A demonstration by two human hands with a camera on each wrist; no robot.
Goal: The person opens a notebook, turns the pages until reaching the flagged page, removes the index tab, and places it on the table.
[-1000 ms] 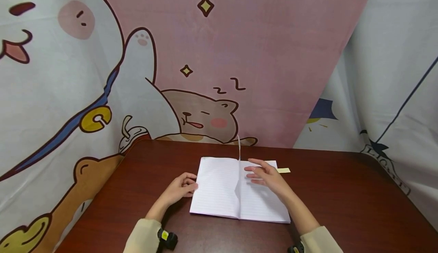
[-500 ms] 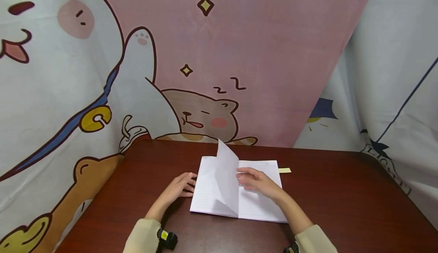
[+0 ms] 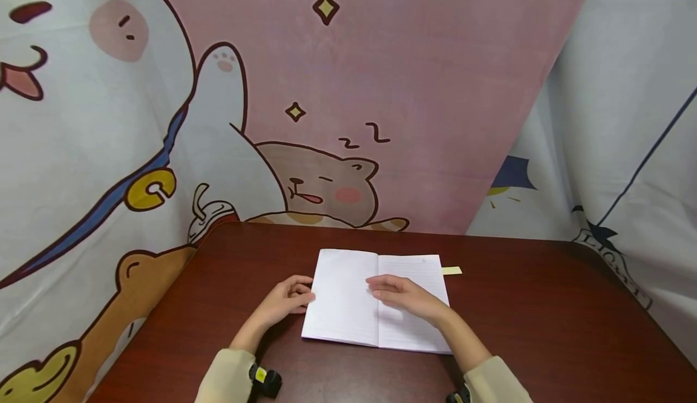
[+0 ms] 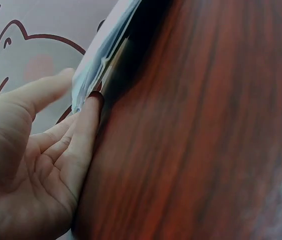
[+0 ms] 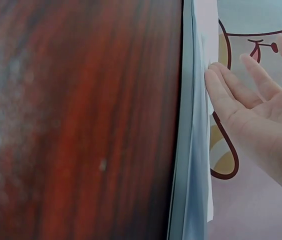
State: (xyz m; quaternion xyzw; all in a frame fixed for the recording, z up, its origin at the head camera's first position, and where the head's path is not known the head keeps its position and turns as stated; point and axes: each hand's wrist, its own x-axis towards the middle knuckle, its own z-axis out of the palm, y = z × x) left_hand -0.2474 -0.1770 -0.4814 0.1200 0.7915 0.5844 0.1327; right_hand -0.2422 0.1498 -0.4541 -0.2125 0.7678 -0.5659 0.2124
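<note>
An open notebook [image 3: 348,318] with white ruled pages lies on the table, both sides flat. At its left edge, my left hand [image 3: 285,300] holds the notebook. The left wrist view shows that thumb [image 4: 53,90] over the page side and the fingers [image 4: 83,127] at the notebook's edge and underside. My right hand [image 3: 408,297] is over the right page near the centre fold, fingers extended with the tips past the fold. In the right wrist view its fingers [image 5: 231,95] are spread, with the lowest fingertips at the page surface.
The dark reddish-brown table [image 3: 544,312] extends around the notebook. A pale yellow tab [image 3: 452,270] sticks out from the notebook's right edge. A cartoon-printed cloth [image 3: 435,88] hangs behind the table, with a white cloth [image 3: 626,118] at the right.
A page that was lifted half a second ago has turned over to the left and lies flat. My right hand has moved left toward the fold. The left hand stays at the left edge.
</note>
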